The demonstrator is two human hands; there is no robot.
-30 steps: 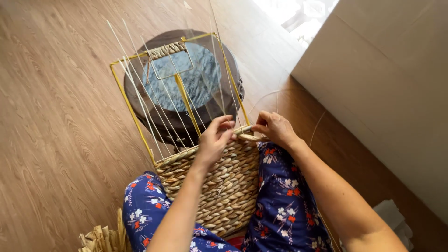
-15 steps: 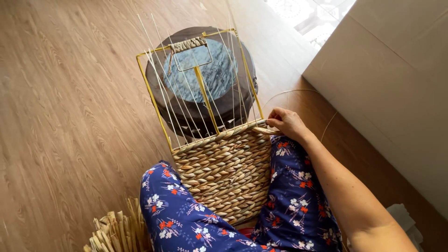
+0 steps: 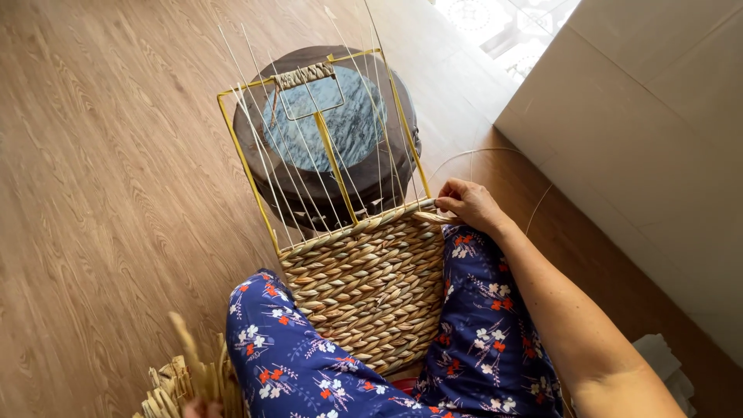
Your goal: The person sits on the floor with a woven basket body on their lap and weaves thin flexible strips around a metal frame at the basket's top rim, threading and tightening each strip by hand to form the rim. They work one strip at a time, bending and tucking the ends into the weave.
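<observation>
Between our knees, clamped by the flowered blue trousers (image 3: 480, 325), stands the half-woven basket (image 3: 368, 286), its lower part a tight wall of twisted straw and its upper part a bare yellow wire frame (image 3: 246, 159) strung with thin pale ribs (image 3: 309, 155). Our right hand (image 3: 470, 204) sits at the basket's right corner, fingers closed in a narrow pinch on the end of the straw strand (image 3: 429, 217) that runs along the top woven row. A second ago our left hand worked beside it on that same rim; now it has dropped away to the bottom edge of the view, where only a sliver of the left hand (image 3: 203, 407) shows against the bundle of loose straw (image 3: 174, 383) on the floor, and we cannot tell whether it is gripping a piece or just touching the pile. So the weaving edge is held by one hand alone while the other is down at the straw supply, which we read as a pause in the row rather than a stitch in progress. Beyond the frame a round dark stool (image 3: 329, 143) with a grey-blue marbled top stands on the wooden floor (image 3: 101, 193), and a pale cabinet (image 3: 658, 155) rises at the right.
</observation>
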